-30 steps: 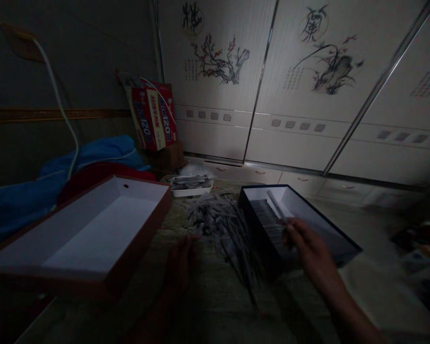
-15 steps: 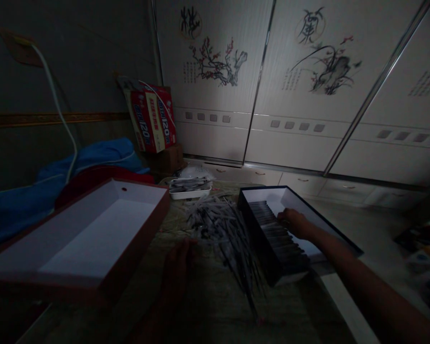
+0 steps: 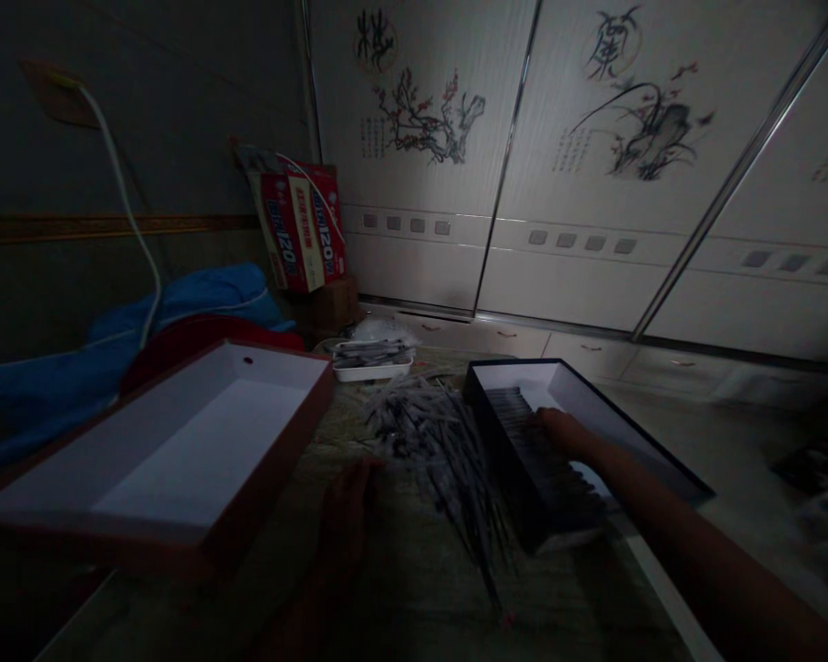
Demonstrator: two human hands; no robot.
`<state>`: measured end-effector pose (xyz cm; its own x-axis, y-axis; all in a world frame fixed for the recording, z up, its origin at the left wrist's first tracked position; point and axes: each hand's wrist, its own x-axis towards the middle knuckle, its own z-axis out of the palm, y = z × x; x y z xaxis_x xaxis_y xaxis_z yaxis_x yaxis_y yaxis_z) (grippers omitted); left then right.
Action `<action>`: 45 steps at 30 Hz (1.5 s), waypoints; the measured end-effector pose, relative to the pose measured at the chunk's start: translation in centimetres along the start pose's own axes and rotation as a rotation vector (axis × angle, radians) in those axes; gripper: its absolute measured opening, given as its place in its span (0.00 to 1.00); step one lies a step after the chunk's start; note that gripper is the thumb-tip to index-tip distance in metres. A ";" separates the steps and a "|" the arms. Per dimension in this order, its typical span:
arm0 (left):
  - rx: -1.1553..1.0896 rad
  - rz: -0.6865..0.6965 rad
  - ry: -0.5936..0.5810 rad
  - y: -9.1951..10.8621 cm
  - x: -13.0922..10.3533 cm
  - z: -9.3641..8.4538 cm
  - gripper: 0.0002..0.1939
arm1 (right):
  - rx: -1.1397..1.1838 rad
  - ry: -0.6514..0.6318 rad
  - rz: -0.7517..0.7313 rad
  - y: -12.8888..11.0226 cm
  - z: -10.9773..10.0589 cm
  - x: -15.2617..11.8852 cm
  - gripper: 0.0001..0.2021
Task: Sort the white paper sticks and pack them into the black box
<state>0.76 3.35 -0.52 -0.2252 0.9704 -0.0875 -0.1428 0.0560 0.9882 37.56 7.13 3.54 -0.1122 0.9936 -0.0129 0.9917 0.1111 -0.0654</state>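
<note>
My right hand (image 3: 558, 430) reaches into the dark-edged box (image 3: 638, 428) on the right, its fingers at the row of thin dark sticks (image 3: 538, 455) lined up along the left side. The fingers look bent; whether they grip a stick is too dark to tell. My left hand (image 3: 349, 492) rests on the table, dim, just left of a loose pile of thin wrapped sticks (image 3: 431, 423); its fingers are blurred into shadow. Behind the pile stands a white tray (image 3: 373, 372) with more sticks in it.
An open red-brown box (image 3: 269, 469) with a white inside lies at the left. Behind it are blue cloth (image 3: 213, 290), a red item and a white cable (image 3: 128, 207). A red carton (image 3: 304, 230) stands by the wall near the sliding doors (image 3: 414, 267).
The view has shifted slightly, so most things appear a little further right. My right hand sits slightly lower against the row of sticks. My left hand has hardly moved.
</note>
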 end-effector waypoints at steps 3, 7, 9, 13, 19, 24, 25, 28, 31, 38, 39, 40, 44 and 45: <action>-0.079 -0.043 -0.018 -0.2 0.1 -0.2 0.21 | 0.022 0.082 -0.005 -0.4 -1.6 -0.4 0.18; -0.076 -0.022 0.011 0.1 0.1 -0.5 0.21 | 0.081 0.332 0.083 -3.3 -4.8 -2.9 0.17; -0.044 0.005 0.022 0.3 0.1 -0.6 0.22 | 0.273 0.537 0.091 -6.3 -5.9 -5.4 0.15; 0.033 0.033 0.031 0.3 0.2 -0.6 0.22 | 0.420 0.478 0.000 -14.0 -4.9 -10.5 0.13; 0.230 0.160 -0.036 0.3 -0.2 -0.5 0.16 | 0.271 0.145 0.233 -19.2 2.4 -12.9 0.12; 0.378 0.273 -0.130 0.1 -0.7 -0.2 0.14 | 0.188 0.148 0.360 -19.2 5.1 -12.2 0.15; 0.398 0.289 -0.144 0.0 -0.7 -0.1 0.14 | 0.197 0.160 0.357 -19.1 5.2 -12.1 0.15; 0.447 0.374 -0.187 -0.6 -0.9 0.0 0.13 | 0.256 0.220 0.347 -18.9 5.3 -12.0 0.14; 0.488 0.488 -0.261 -1.1 -1.1 0.2 0.09 | 0.406 0.386 0.314 -18.9 5.3 -12.2 0.11; 0.579 0.777 -0.441 -0.6 -2.6 0.4 0.17 | 0.847 0.495 0.275 -20.5 4.9 -12.6 0.14; 0.590 0.805 -0.459 -0.6 -2.8 0.4 0.19 | 0.863 0.490 0.253 -20.8 4.9 -12.6 0.14; 0.601 0.817 -0.485 -0.6 -3.0 0.4 0.19 | 0.874 0.490 0.236 -21.1 4.9 -12.6 0.13; 0.583 0.758 -0.544 -0.9 -3.2 0.4 0.12 | 0.921 0.495 0.240 -21.7 4.2 -12.5 0.13; 0.550 0.725 -0.541 -0.9 -3.1 0.5 0.11 | 0.945 0.492 0.242 -21.7 3.9 -12.4 0.13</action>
<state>2.04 0.42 -1.10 0.3970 0.7822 0.4801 0.3401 -0.6112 0.7146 17.19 -7.71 1.22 0.3258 0.9096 0.2580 0.5111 0.0601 -0.8574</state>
